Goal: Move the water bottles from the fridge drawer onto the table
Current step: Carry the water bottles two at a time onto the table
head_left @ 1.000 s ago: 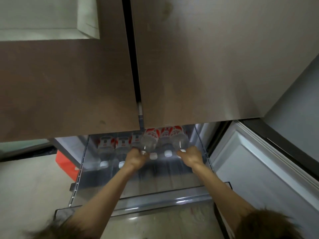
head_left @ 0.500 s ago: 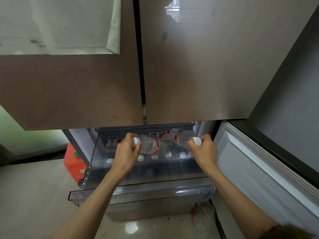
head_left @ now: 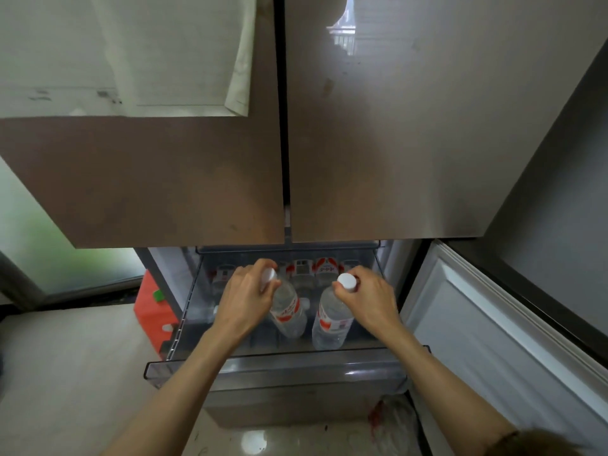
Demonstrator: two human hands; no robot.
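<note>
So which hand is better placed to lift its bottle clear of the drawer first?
Right, narrowly. The right hand holds its clear red-labelled plastic bottle nearly upright by the cap; the left hand holds a more tilted one.

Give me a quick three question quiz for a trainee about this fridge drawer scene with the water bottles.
1. True or false: each hand grips a bottle near its cap.
2. What colour are the bottle caps? A white, B blue, C green.
3. Fill in: more bottles lie at the ___ of the drawer.

Key: 1 true, left hand on left bottle, right hand on right bottle. 2 A. 3 back, the back row of the drawer.
</note>
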